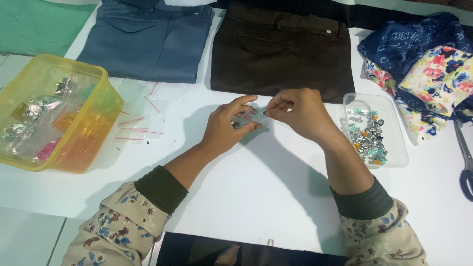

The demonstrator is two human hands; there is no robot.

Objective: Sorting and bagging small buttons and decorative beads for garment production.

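Dark cloth [207,251] lies at the bottom edge, closest to you, between your two floral sleeves; above it the white table [266,187] stretches bare up to your hands. Your left hand [227,127] and right hand [299,112] meet at the middle of the table, fingertips almost touching; between them you pinch a small clear plastic bag [253,117], the left thumb and fingers closed on its left side, the right thumb and forefinger closed on its top right edge; what is inside the bag is too small to tell. Just right of your right hand stands a clear plastic tray [394,157] holding silver and coloured buttons [367,135]. Left of your left hand lie several empty clear zip bags [140,116] with red seal lines; beyond them sits a yellow plastic box [93,143] with filled bags of shiny pieces. Along the far edge lie folded blue trousers [148,42] and folded dark brown trousers [281,49], side by side; floral fabrics [433,74] are heaped at the right, with scissors [465,162] just below them at the edge.
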